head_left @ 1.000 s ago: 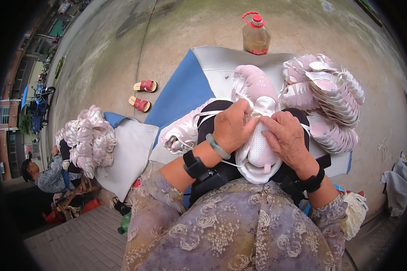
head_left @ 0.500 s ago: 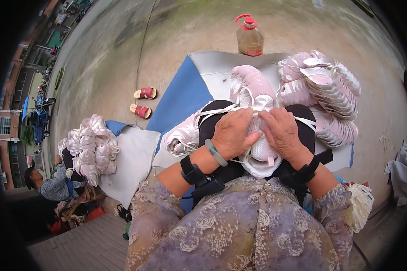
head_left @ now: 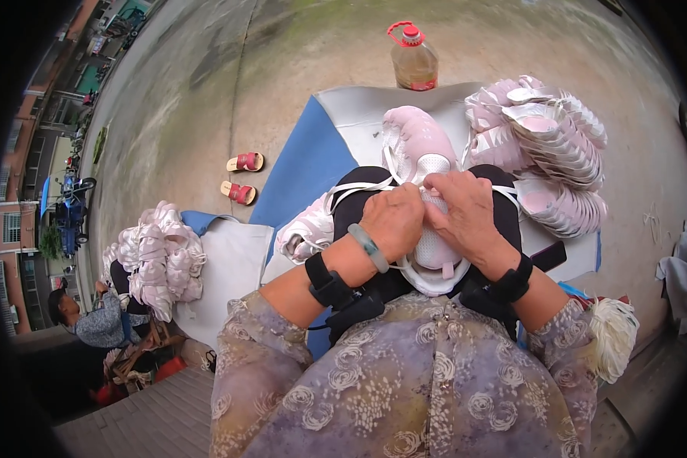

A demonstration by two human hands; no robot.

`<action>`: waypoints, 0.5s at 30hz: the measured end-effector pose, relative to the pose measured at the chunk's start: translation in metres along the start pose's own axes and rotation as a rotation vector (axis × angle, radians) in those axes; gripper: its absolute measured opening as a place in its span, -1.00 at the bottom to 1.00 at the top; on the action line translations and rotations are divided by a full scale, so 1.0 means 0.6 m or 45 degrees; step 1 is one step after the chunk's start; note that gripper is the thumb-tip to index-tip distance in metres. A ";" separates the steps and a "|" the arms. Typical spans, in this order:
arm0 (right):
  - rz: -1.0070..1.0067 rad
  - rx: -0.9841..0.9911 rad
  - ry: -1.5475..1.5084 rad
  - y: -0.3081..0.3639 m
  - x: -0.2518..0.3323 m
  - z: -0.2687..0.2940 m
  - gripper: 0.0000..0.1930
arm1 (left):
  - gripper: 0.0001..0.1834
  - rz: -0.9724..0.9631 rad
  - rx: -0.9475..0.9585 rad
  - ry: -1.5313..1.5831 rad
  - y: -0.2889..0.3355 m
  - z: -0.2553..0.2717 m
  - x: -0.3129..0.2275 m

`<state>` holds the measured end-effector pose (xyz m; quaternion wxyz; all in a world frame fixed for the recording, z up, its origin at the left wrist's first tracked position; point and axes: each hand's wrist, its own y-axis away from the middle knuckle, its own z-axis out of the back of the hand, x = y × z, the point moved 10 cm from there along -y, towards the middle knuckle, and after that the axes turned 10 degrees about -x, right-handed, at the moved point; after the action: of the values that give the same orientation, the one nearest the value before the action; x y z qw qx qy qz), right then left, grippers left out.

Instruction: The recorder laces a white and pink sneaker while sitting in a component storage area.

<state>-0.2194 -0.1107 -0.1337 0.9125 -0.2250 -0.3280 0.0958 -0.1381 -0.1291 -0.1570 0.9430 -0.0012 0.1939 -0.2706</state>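
Note:
A pink and white shoe upper [head_left: 417, 137] lies across my lap, its toe away from me. The white mesh tongue [head_left: 433, 248] lies between my hands, with a small pink tab at its near end. My left hand [head_left: 393, 220] is closed, fingertips pinched at the upper's left lacing edge. My right hand [head_left: 469, 217] has curled fingers gripping the right edge, its fingertips close to the left ones. White laces [head_left: 359, 185] run out over both dark-clad thighs. Whether a lace is also within my fingers is hidden.
Stacked pink uppers [head_left: 553, 141] lie right on a white and blue sheet [head_left: 301, 164]; a dark phone [head_left: 549, 256] is near my right wrist. Beyond stand a red-capped bottle [head_left: 415, 61] and red slippers [head_left: 244, 162]. White lace bundle [head_left: 614, 340] hangs right. A person [head_left: 103, 320] sits left beside more uppers [head_left: 160, 259].
My left fingers have drawn into a tighter pinch, the thumb now tucked in. My right hand has shifted slightly up and left, nearer the left hand. The view has moved slightly.

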 end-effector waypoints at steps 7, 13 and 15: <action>-0.040 -0.053 0.045 0.001 -0.004 -0.007 -0.67 | -0.86 0.001 -0.008 0.269 -0.004 -0.002 0.032; -0.013 -0.068 0.068 0.001 -0.011 -0.020 -0.63 | -0.80 0.004 0.000 0.537 -0.013 -0.007 0.039; -0.014 -0.073 0.087 0.000 -0.006 -0.019 -0.62 | -0.79 0.000 -0.005 0.579 -0.014 -0.013 0.046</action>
<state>-0.2145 -0.1159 -0.1434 0.9168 -0.2524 -0.3004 0.0738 -0.1236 -0.1497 -0.1733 0.8749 0.0581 0.4020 -0.2636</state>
